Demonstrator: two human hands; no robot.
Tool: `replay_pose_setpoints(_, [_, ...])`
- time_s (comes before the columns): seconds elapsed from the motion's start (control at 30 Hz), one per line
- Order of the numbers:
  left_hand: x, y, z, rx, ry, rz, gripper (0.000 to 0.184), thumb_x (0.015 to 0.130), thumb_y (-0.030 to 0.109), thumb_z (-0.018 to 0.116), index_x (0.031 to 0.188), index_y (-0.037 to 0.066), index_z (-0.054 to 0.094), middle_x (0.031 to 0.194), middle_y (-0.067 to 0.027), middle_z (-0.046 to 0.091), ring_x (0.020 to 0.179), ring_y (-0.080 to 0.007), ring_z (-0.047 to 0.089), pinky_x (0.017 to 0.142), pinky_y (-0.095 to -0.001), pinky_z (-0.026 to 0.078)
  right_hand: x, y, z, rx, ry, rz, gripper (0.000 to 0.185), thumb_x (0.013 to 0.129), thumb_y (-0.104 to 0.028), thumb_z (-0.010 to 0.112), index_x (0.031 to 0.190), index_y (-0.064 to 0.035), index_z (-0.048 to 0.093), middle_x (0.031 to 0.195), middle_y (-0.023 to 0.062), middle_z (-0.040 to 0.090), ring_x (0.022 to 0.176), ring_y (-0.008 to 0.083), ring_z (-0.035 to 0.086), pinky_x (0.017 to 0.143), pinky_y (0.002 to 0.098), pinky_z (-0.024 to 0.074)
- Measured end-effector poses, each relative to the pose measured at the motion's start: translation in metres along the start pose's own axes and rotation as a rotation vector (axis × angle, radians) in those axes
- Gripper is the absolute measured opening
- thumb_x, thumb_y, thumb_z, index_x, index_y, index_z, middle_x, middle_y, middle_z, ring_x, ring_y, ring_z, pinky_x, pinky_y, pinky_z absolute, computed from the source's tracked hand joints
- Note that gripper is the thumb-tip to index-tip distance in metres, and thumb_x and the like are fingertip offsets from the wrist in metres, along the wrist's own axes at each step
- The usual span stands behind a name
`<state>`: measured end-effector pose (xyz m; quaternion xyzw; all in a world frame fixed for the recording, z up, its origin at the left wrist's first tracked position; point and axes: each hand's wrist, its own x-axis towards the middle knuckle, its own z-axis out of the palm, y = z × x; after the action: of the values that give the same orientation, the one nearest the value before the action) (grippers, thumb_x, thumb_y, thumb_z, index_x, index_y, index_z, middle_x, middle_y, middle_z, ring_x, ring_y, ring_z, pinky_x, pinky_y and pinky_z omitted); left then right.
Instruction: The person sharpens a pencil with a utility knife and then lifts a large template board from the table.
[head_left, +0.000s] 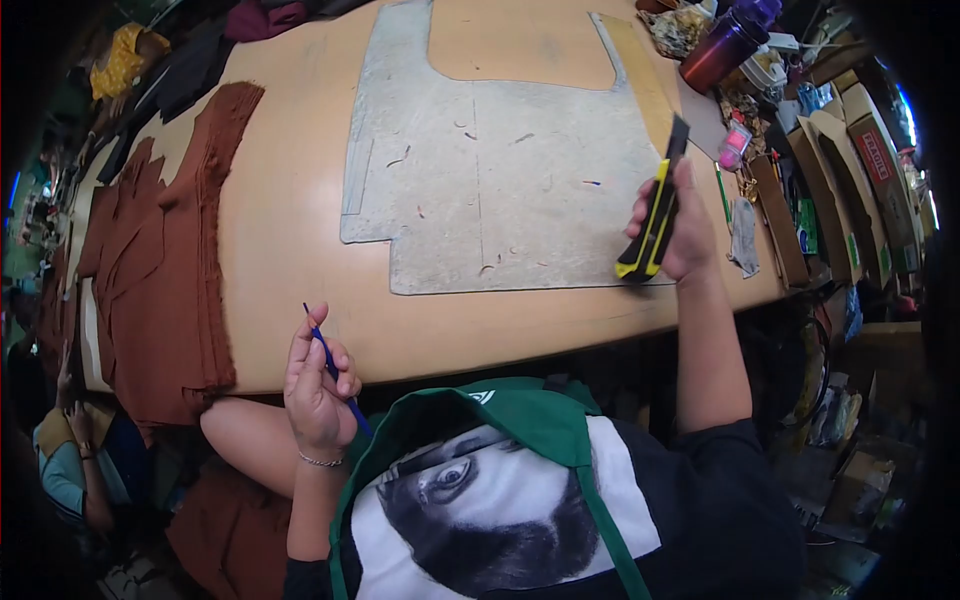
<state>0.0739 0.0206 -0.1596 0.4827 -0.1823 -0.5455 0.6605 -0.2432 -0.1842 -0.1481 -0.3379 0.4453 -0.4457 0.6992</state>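
Observation:
My left hand (pixel 316 390), with a bracelet at its wrist, is closed round a slim blue pencil (pixel 330 357), held near the table's front edge. The pencil slants, its upper end pointing up and left. In my right hand (pixel 692 230) is a yellow-and-black utility knife (pixel 652 225), its dark blade end pointing up. This hand is over the lower right corner of a large grey pattern board (pixel 430 200). Small curled shavings (pixel 488 268) and dark bits are scattered on the board. Whether the blade is extended is hard to make out.
Stacked rust-brown fabric pieces (pixel 165 250) lie on the table's left side. A purple-red bottle (pixel 722 48), a green pencil (pixel 722 190), a grey cloth scrap (pixel 743 237) and cardboard boxes (pixel 870 160) line the right. Another person (pixel 85 450) is at lower left.

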Motion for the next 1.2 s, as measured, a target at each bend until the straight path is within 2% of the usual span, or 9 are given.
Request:
replay_pose_setpoints(0.17, [0.002,-0.004,-0.009,-0.026,0.000,-0.018,0.038,0.090,0.015,0.033,0.126,0.005,0.029,0.070,-0.0014,0.043,0.049,-0.0044,0.036,0.043,-0.0158,0.028,-0.017,0.033,0.040,-0.109,-0.039,0.146,0.044,0.083,-0.046,0.044,0.079,-0.0030,0.047,0.056,0.0065,0.049,0.046,0.0146,0.050,0.042,0.0257,0.0430])
replay_pose_setpoints(0.33, [0.006,-0.002,-0.017,-0.055,0.026,0.002,0.035,0.091,0.016,0.033,0.124,0.006,0.034,0.068,-0.0018,0.045,0.047,-0.0044,0.036,0.041,-0.0157,0.030,-0.030,0.038,0.055,-0.068,-0.174,0.127,0.031,0.088,-0.035,0.042,0.099,-0.0055,0.042,0.064,0.0069,0.051,0.049,0.0151,0.051,0.047,0.0253,0.0435])
replay_pose_setpoints(0.5, [0.007,-0.005,-0.023,-0.091,0.023,0.027,0.035,0.090,0.016,0.034,0.124,0.007,0.034,0.069,-0.0016,0.045,0.046,-0.0045,0.035,0.040,-0.0164,0.029,-0.048,0.051,0.068,-0.020,-0.186,0.218,0.023,0.088,-0.023,0.041,0.104,-0.0067,0.038,0.067,0.0073,0.050,0.053,0.0160,0.052,0.049,0.0268,0.0447])
replay_pose_setpoints(0.6, [0.009,-0.009,-0.032,-0.108,-0.017,0.042,0.035,0.090,0.014,0.033,0.124,0.006,0.033,0.070,-0.0014,0.045,0.046,-0.0048,0.035,0.040,-0.0168,0.029,-0.074,0.064,0.080,-0.117,-0.273,0.390,0.030,0.089,-0.031,0.039,0.109,-0.0080,0.038,0.067,0.0066,0.050,0.050,0.0150,0.052,0.047,0.0262,0.0444])
replay_pose_setpoints(0.7, [0.008,-0.008,-0.031,-0.105,-0.041,0.057,0.036,0.090,0.013,0.033,0.126,0.006,0.031,0.069,-0.0010,0.044,0.045,-0.0044,0.034,0.040,-0.0161,0.028,-0.086,0.071,0.083,-0.102,-0.314,0.391,0.035,0.089,-0.036,0.037,0.105,-0.0054,0.039,0.067,0.0077,0.050,0.049,0.0154,0.052,0.046,0.0257,0.0436])
replay_pose_setpoints(0.9, [0.003,-0.008,-0.031,-0.089,-0.054,0.067,0.037,0.090,0.013,0.033,0.126,0.006,0.030,0.070,-0.0010,0.044,0.046,-0.0039,0.033,0.039,-0.0157,0.027,-0.096,0.091,0.080,0.000,-0.342,0.472,0.028,0.089,-0.031,0.037,0.099,-0.0051,0.039,0.066,0.0086,0.050,0.047,0.0157,0.052,0.045,0.0255,0.0427])
replay_pose_setpoints(1.03, [0.002,-0.013,-0.035,-0.119,-0.063,0.051,0.037,0.090,0.014,0.033,0.126,0.006,0.030,0.070,-0.0009,0.044,0.046,-0.0042,0.034,0.040,-0.0160,0.027,-0.102,0.099,0.075,0.048,-0.305,0.520,0.025,0.090,-0.027,0.035,0.102,-0.0059,0.039,0.066,0.0086,0.051,0.048,0.0167,0.052,0.046,0.0257,0.0432])
replay_pose_setpoints(1.1, [-0.001,-0.011,-0.036,-0.123,-0.046,0.037,0.037,0.090,0.014,0.033,0.126,0.006,0.031,0.070,-0.0010,0.044,0.046,-0.0046,0.034,0.040,-0.0162,0.028,-0.103,0.095,0.077,-0.046,-0.269,0.528,0.025,0.090,-0.027,0.034,0.105,-0.0079,0.039,0.069,0.0079,0.051,0.051,0.0164,0.053,0.048,0.0260,0.0444])
replay_pose_setpoints(1.2, [-0.003,-0.007,-0.029,-0.113,-0.015,0.041,0.037,0.090,0.014,0.034,0.126,0.006,0.031,0.070,-0.0013,0.044,0.047,-0.0052,0.035,0.042,-0.0163,0.029,-0.101,0.091,0.080,-0.009,-0.291,0.344,0.030,0.090,-0.033,0.035,0.106,-0.0074,0.040,0.073,0.0068,0.051,0.057,0.0142,0.055,0.053,0.0241,0.0452])
